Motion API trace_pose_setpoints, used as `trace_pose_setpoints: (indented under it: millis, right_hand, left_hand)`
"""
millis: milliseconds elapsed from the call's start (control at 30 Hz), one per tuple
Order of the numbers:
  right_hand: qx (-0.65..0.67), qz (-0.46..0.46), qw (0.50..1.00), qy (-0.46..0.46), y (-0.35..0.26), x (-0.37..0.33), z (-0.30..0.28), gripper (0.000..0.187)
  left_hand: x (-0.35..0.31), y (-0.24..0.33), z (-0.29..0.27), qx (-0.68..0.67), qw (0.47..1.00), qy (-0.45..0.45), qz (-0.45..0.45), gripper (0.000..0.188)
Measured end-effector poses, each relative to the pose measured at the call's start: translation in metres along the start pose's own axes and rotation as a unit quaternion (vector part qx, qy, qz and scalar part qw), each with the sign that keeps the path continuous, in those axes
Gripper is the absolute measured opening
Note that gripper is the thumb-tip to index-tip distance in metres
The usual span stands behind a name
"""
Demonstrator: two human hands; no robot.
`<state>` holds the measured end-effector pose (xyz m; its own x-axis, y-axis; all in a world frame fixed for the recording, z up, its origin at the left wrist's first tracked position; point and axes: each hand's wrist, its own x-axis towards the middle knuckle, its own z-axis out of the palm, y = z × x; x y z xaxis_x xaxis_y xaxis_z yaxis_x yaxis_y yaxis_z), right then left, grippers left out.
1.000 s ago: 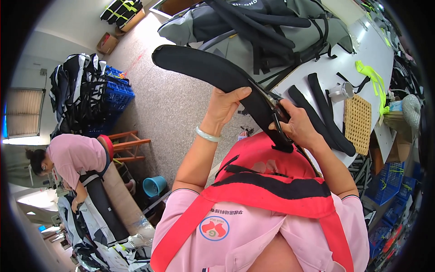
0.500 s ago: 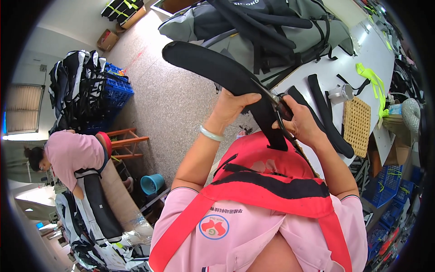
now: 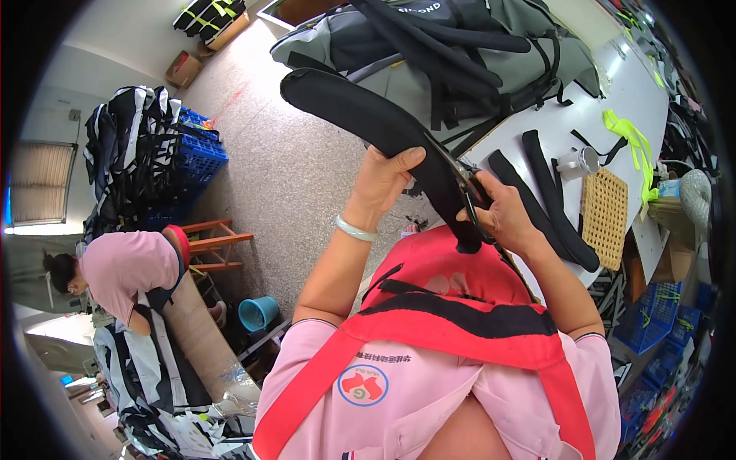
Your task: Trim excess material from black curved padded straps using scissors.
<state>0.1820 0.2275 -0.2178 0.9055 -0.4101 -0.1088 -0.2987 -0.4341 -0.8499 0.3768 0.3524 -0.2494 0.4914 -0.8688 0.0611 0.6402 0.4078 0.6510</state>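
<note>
A long curved black padded strap (image 3: 360, 107) stretches from the upper left down toward my red apron (image 3: 429, 264). My left hand (image 3: 386, 178) is closed around its middle, thumb on top and the other fingers underneath. In my right hand (image 3: 502, 211) is a pair of scissors (image 3: 464, 173), gripped by the handles. The metal blades lie along the strap's right edge; whether they are biting into it I cannot make out. The strap's lower end hangs against the apron.
On the white table (image 3: 529, 264) lie more black straps (image 3: 540, 207), a metal mug (image 3: 579, 161), a woven mat (image 3: 604, 218) and neon-yellow webbing (image 3: 632, 146). Grey-black bags (image 3: 429, 69) are heaped ahead. A co-worker (image 3: 130, 268) bends over a bench at left, near a teal bucket (image 3: 258, 313).
My left hand has shifted slightly left, and the strap's lower part has turned to show more of its broad face. The scissors stay at its edge. The co-worker's dark piece has moved.
</note>
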Motion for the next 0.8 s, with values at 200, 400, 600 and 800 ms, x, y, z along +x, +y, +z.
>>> trace_pose_setpoints:
  millis: [200,400,600,800]
  right_hand:
    - [0.005,-0.038,0.999,0.037,-0.004,0.004,-0.002,0.06]
    - [0.039,0.03,0.999,-0.019,-0.003,0.002,-0.004,0.058]
    - [0.049,0.014,0.999,-0.005,0.003,0.004,0.002,0.06]
    - [0.034,-0.026,0.999,0.016,0.0,0.005,-0.001,0.06]
  left_hand:
    - [-0.002,-0.006,0.009,0.006,1.0,0.009,-0.02,0.029]
    - [-0.004,-0.008,0.006,-0.003,1.0,0.017,-0.026,0.029]
    - [0.006,0.011,0.007,0.028,0.999,0.014,0.011,0.029]
    - [0.004,0.0,-0.005,0.012,0.999,-0.026,-0.014,0.031]
